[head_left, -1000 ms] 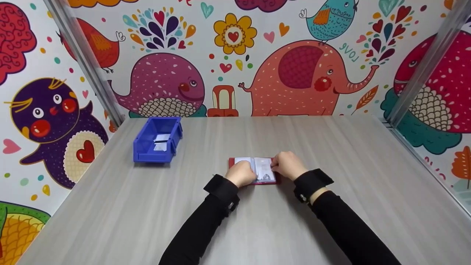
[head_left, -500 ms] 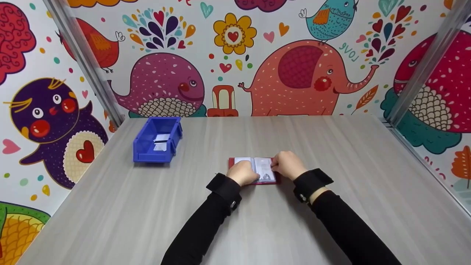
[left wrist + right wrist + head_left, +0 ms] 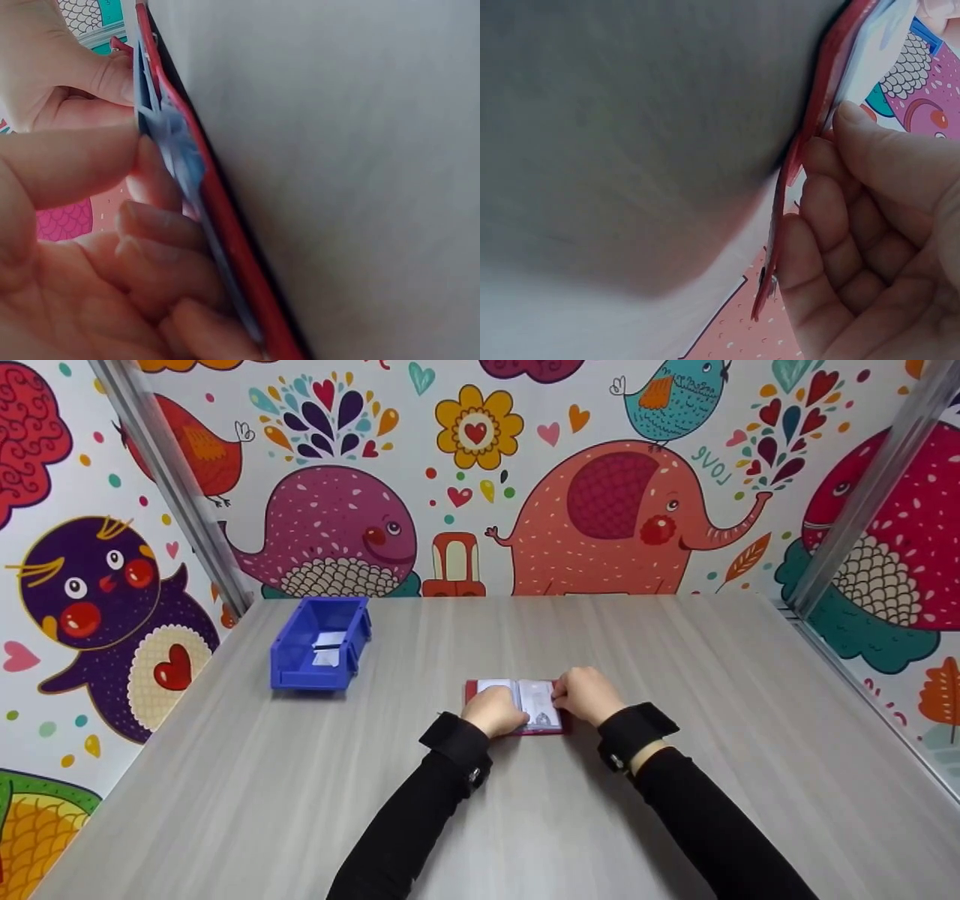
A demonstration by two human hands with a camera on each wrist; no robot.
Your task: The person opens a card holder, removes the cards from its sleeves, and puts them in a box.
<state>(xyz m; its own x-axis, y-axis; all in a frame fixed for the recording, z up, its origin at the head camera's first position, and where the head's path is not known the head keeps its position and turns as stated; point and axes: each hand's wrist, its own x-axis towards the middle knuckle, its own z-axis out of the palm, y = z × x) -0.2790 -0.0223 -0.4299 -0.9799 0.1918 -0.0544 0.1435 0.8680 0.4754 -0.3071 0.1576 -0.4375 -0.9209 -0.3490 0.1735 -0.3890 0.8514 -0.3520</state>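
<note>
A red card holder (image 3: 538, 706) lies spread open on the table, with clear sleeves and pale printed cards inside. My left hand (image 3: 495, 711) covers much of its left half, thumb along the middle fold. In the left wrist view the thumb and forefinger pinch the clear sleeves (image 3: 176, 146), while the other fingers curl against the pages. At the right edge, my right hand (image 3: 590, 695) pinches the page side between thumb and forefinger. Its other fingers sit beside a red strap (image 3: 778, 232) with a metal snap (image 3: 772, 286), seen in the right wrist view.
A blue bin (image 3: 309, 676) stands at the back left of the wood-grain table (image 3: 420, 637). Inside it lies a white card (image 3: 328, 639) with a black stripe. Cartoon-printed walls and metal posts (image 3: 184, 495) bound the back and sides.
My left hand has shifted slightly right, its thumb lower along the fold. My right hand and the card holder have stayed in place.
</note>
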